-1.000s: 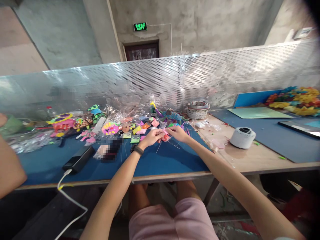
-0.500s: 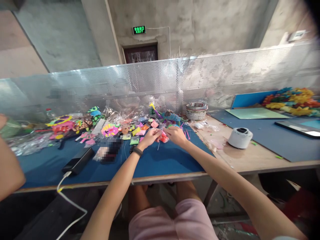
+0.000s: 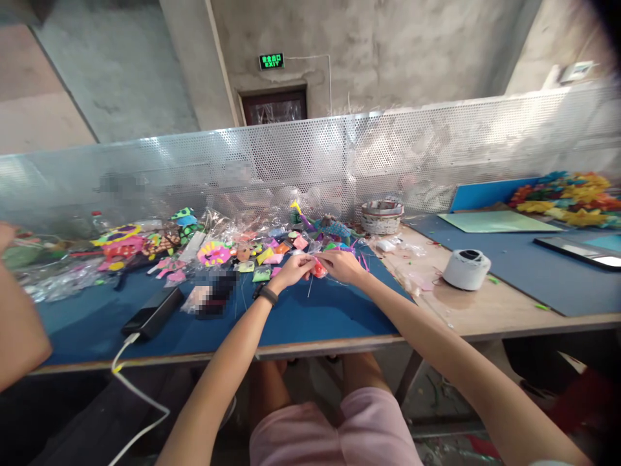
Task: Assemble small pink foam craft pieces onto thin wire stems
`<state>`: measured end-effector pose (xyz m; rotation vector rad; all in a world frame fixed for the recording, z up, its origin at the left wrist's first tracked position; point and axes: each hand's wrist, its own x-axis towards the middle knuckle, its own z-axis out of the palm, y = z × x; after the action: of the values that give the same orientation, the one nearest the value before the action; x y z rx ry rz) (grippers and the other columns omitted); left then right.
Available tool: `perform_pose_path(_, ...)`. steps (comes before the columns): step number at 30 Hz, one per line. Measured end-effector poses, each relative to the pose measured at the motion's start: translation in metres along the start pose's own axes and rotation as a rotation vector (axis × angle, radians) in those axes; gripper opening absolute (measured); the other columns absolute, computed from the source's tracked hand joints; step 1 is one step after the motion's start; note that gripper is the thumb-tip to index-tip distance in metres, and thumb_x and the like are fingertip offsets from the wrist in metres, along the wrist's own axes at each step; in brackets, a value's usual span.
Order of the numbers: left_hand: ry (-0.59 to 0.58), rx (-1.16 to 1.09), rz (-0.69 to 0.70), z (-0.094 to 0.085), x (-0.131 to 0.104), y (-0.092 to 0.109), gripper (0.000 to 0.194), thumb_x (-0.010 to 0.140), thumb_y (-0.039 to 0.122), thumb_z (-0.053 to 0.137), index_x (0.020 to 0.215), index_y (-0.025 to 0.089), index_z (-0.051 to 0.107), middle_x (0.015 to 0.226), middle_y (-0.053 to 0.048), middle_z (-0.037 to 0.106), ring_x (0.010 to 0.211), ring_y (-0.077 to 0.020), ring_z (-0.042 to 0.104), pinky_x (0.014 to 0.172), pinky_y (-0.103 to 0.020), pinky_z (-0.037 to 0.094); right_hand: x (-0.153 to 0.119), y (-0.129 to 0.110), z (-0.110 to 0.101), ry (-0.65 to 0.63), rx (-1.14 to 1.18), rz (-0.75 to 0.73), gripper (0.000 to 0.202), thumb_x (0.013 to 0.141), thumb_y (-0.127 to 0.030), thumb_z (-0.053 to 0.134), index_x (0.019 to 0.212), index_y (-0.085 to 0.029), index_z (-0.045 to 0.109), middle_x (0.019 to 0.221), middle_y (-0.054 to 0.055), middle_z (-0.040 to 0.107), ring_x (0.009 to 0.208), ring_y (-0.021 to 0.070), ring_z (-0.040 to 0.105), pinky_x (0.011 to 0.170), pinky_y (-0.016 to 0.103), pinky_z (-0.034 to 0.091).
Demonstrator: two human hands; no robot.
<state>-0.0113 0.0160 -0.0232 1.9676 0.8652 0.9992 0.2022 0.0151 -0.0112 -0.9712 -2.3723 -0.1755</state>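
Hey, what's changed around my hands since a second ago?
The thin pale strand below your hands has swung its lower end rightward, so it slants less. I can't make out anything newly taken or let go. Your left hand and right hand stay close together; the white spool, basket and black box haven't moved.

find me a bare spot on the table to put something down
The blue mat looks bare between the front edge, forearms and dangling wire; so, barring green scraps, does the grey mat between the spool, green sheet and panel. It's crowded behind the hands, where packets and toys run back toward the mesh.
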Motion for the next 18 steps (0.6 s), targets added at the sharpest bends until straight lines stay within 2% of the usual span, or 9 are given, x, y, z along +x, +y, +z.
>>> perform_pose_path(2,-0.003,0.001,-0.007,0.001,0.000,0.000,0.040,0.090,0.053,0.060,0.086,0.013,0.062,0.061,0.000,0.058,0.051,-0.0099,0.052,0.054,-0.022,0.041,0.000,0.001,-0.002,-0.024,-0.003,0.004,0.037,0.103,-0.029,0.038,0.129,-0.026,0.063,0.114,0.008,0.073,0.094,0.0206,0.067,0.071,0.025,0.040)
perform_pose_path(6,-0.048,-0.026,-0.026,0.003,0.002,-0.002,0.044,0.089,0.056,0.060,0.090,0.012,0.063,0.073,-0.003,0.065,0.052,-0.0092,0.053,0.053,-0.022,0.041,-0.001,-0.001,-0.004,-0.095,-0.044,0.020,0.036,0.103,-0.031,0.036,0.127,-0.021,0.061,0.096,0.010,0.075,0.081,0.0216,0.068,0.065,0.025,0.037)
perform_pose_path(8,-0.051,-0.027,-0.019,0.003,0.002,-0.001,0.044,0.088,0.056,0.060,0.090,0.012,0.063,0.075,-0.003,0.065,0.052,-0.0089,0.052,0.052,-0.022,0.041,-0.002,-0.001,-0.002,-0.089,-0.011,0.043,0.036,0.103,-0.033,0.036,0.126,-0.019,0.061,0.090,0.010,0.074,0.077,0.0214,0.067,0.063,0.025,0.037)
perform_pose_path(13,-0.009,-0.009,0.011,0.002,0.000,0.007,0.040,0.090,0.053,0.060,0.090,0.012,0.063,0.070,-0.002,0.063,0.051,-0.0091,0.051,0.052,-0.022,0.041,0.003,0.001,0.007,0.052,0.327,0.103,0.034,0.101,-0.034,0.040,0.119,-0.018,0.064,0.090,0.006,0.074,0.075,0.0171,0.065,0.065,0.024,0.041)
perform_pose_path(18,-0.015,0.040,0.029,0.001,-0.001,0.009,0.038,0.091,0.050,0.058,0.090,0.012,0.063,0.065,-0.001,0.061,0.049,-0.0094,0.050,0.051,-0.022,0.038,0.009,0.005,0.012,0.096,0.579,0.191,0.037,0.095,-0.042,0.046,0.089,-0.015,0.071,0.076,0.004,0.071,0.065,0.0149,0.060,0.059,0.023,0.041)
